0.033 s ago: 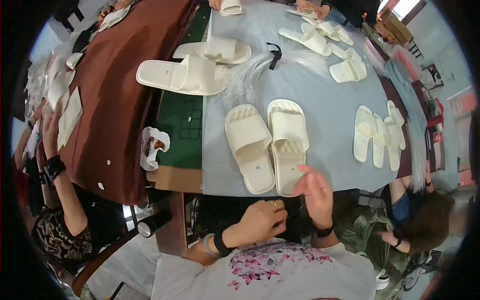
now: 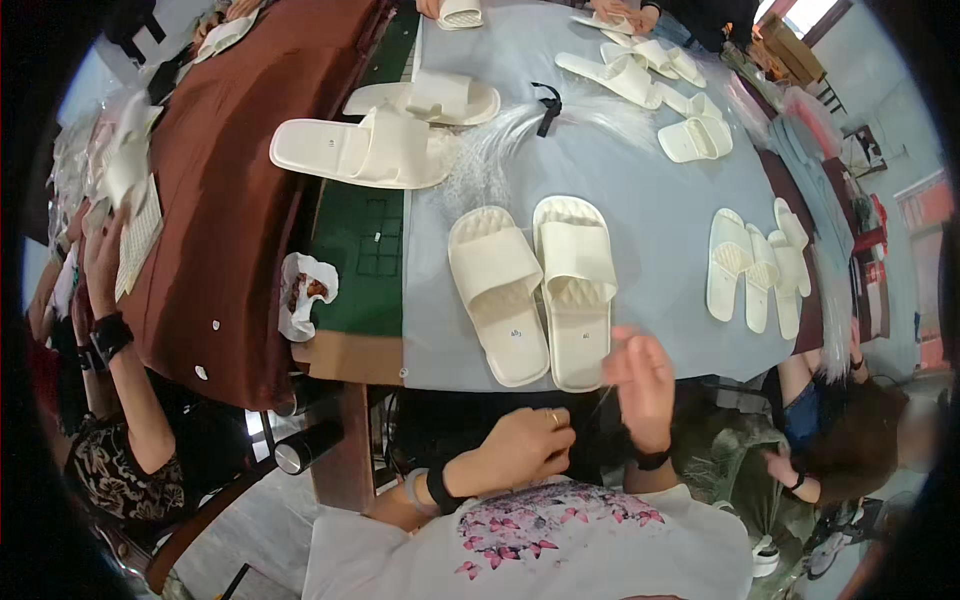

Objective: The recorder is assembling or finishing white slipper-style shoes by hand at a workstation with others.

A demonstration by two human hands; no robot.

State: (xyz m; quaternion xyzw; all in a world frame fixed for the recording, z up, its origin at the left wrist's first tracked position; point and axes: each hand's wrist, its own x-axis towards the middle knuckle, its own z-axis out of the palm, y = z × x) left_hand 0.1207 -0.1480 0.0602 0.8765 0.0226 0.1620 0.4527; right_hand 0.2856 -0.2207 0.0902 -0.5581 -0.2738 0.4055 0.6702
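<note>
Above my lap, just off the table's near edge, my left hand (image 2: 525,445) is closed with the fingers curled in; whatever it grips is too small to make out. My right hand (image 2: 645,385) is raised at the table edge, right of the pair's heel end. Its fingers are bent together and slightly blurred, and a faint thin line seems to run between the two hands. In front of them a pair of cream slippers lies side by side, the left slipper (image 2: 497,295) and the right slipper (image 2: 577,290), heels toward me. Neither hand grips a slipper.
A bundle of clear strands (image 2: 490,150) with a black tie (image 2: 548,110) lies beyond the pair. Left of it are two more slippers (image 2: 345,150); other slippers (image 2: 760,270) lie right and far. Crumpled white paper (image 2: 310,290) sits left. Other people work around the tables.
My right hand has shifted slightly to the right, off the right slipper's heel. My left hand has barely moved, and the slippers lie as before.
</note>
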